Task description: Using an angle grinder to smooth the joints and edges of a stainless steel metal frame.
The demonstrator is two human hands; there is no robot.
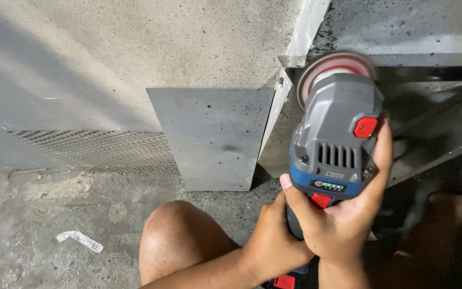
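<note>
- Both hands are wrapped tight around the grey-and-blue cordless angle grinder with red buttons (333, 139); nothing is spread loose. The left hand (274, 241) closes around the lower handle, fingers curled under it, and the right hand (343, 214) overlaps it higher up, with its fingers reaching up the right side of the body near the red button.
- The grinder points away from the person, and its round red-and-white flap disc (331, 72) sits at the corner of the flat grey sheet-metal plate (212, 136), where that plate meets the shiny folded metal ledge (434, 60). I cannot tell whether the disc touches the metal or sits just off it.
- The bare knee (180, 241) is close below the tool, with no covering on it. If the disc catches the plate's edge, I judge the grinder could kick back toward the knee or the hands.
- The right fingers lie near the head; a slip forward would bring them toward the disc.
- The plate only leans against the rough concrete wall (135, 48), so pressure could shift it.
- A strip of grey wire mesh (92, 150) lies along the wall's foot, and a small white scrap (79, 241) lies on the dusty concrete floor (38, 214).
</note>
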